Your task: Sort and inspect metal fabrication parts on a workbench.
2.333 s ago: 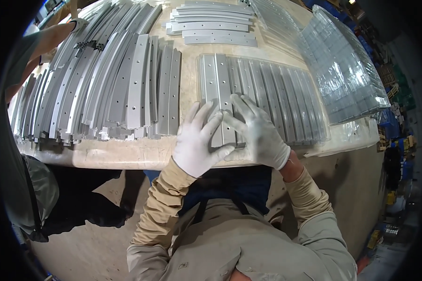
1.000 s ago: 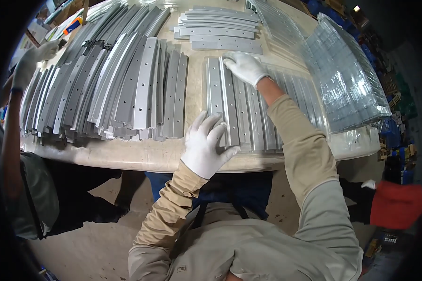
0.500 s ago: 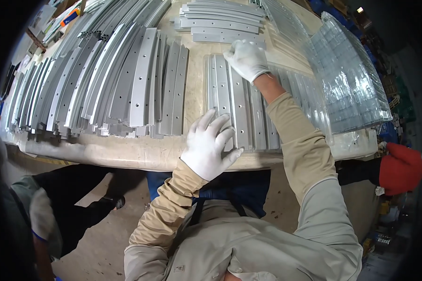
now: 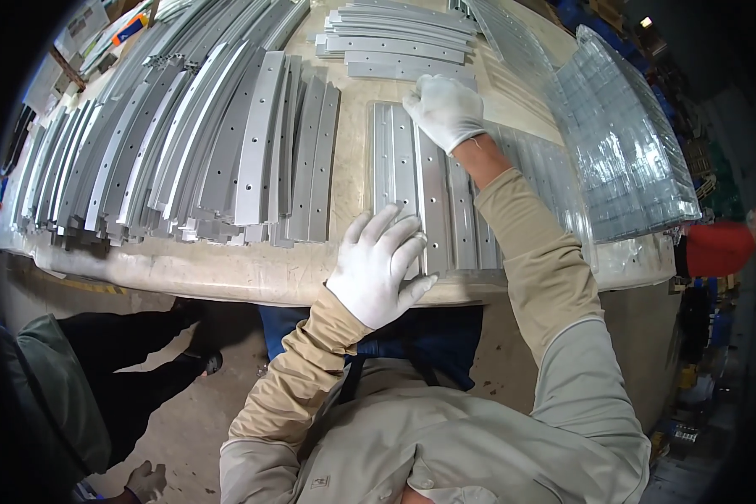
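Note:
In front of me a clear plastic tray (image 4: 563,189) lies on the table, with grey metal strips (image 4: 435,202) set lengthwise in its left slots. The strips have small holes along them. My left hand (image 4: 380,273), in a white glove, lies with its fingers spread over the strips' near ends. My right hand (image 4: 447,111), gloved in white too, is curled closed at the far ends. Whatever its fingers hold there is hidden. My right forearm covers part of the tray.
Many metal strips (image 4: 256,143) stand packed along the table's left side. Another pile of strips (image 4: 399,44) lies crosswise at the back. Stacked clear plastic trays (image 4: 626,143) rise on the right. One person (image 4: 67,386) stands at left; a red sleeve (image 4: 718,249) shows at right.
My left hand has shifted slightly nearer to me, while my right hand has hardly moved. At right the red sleeve has moved up, and the person at left has lowered a gloved hand.

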Demonstrator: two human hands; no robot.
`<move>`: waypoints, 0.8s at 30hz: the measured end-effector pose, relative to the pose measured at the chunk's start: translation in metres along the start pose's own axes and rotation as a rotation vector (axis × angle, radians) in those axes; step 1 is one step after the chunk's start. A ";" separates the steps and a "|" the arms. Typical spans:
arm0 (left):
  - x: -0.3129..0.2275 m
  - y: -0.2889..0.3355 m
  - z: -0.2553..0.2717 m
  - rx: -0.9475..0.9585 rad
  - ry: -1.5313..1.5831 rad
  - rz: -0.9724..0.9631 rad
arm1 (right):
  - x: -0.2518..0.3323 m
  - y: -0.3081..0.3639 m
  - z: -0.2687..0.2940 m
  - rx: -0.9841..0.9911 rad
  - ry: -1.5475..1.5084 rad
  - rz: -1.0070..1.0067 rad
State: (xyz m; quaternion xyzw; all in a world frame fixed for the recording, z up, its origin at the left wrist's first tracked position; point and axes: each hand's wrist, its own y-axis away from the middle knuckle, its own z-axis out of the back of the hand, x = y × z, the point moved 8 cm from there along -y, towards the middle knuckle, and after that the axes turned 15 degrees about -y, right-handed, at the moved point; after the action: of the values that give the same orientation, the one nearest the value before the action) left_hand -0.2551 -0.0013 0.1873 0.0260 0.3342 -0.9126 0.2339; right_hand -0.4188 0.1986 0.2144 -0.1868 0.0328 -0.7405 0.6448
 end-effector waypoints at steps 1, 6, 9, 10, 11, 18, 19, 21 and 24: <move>0.001 0.001 0.000 -0.001 0.001 0.005 | 0.002 0.000 0.006 0.008 -0.044 -0.032; -0.003 -0.002 -0.003 0.017 0.019 -0.012 | -0.015 0.002 0.008 0.000 -0.338 -0.099; -0.001 -0.001 -0.003 0.026 0.001 0.005 | -0.021 0.005 0.005 -0.016 -0.402 -0.083; 0.000 0.000 -0.003 0.016 -0.003 0.013 | -0.022 0.007 0.006 -0.024 -0.360 -0.073; 0.000 0.001 -0.003 0.007 -0.007 0.022 | -0.023 0.009 0.007 -0.032 -0.318 -0.063; 0.004 0.003 -0.003 -0.055 0.001 0.053 | -0.014 0.007 0.005 -0.098 -0.205 0.014; 0.003 0.003 -0.003 -0.050 -0.002 0.051 | -0.010 0.007 0.004 -0.117 -0.195 0.023; 0.003 0.003 -0.003 -0.044 -0.005 0.053 | -0.007 0.006 0.000 -0.092 -0.161 0.013; 0.003 0.003 -0.001 -0.050 0.009 0.055 | -0.005 0.008 -0.007 -0.044 -0.091 -0.011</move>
State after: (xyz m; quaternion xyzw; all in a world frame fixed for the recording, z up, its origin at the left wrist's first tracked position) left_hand -0.2565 -0.0041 0.1835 0.0334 0.3570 -0.8971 0.2580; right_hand -0.4129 0.2008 0.2047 -0.2349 0.0187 -0.7339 0.6371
